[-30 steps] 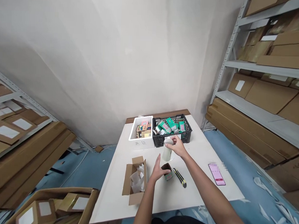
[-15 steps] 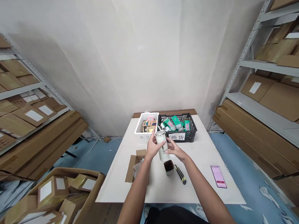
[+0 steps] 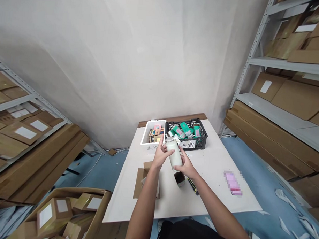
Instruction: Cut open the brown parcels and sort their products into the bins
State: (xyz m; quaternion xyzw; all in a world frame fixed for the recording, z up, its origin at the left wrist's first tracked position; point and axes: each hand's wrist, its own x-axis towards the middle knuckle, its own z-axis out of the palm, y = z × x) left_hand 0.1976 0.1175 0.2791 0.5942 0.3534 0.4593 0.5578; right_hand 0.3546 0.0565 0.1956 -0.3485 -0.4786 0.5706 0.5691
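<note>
Both hands hold a white cylindrical bottle (image 3: 174, 154) above the white table (image 3: 214, 191). My left hand (image 3: 161, 155) grips its upper part from the left. My right hand (image 3: 185, 164) wraps its lower part from the right. Just below the bottle, a small open dark box (image 3: 179, 178) stands on the table. A black and yellow utility knife (image 3: 192, 185) lies right of that box, partly behind my right forearm.
An open cardboard box (image 3: 139, 178) sits left of my arms. A white bin (image 3: 153, 134) and a black basket (image 3: 188, 133) with green packets stand at the far edge. A pink phone (image 3: 233, 183) lies right. Shelves of cartons flank both sides.
My left hand left the small dark box and joined my right hand on the bottle. The bottle rose and both hands now grip it more closely.
</note>
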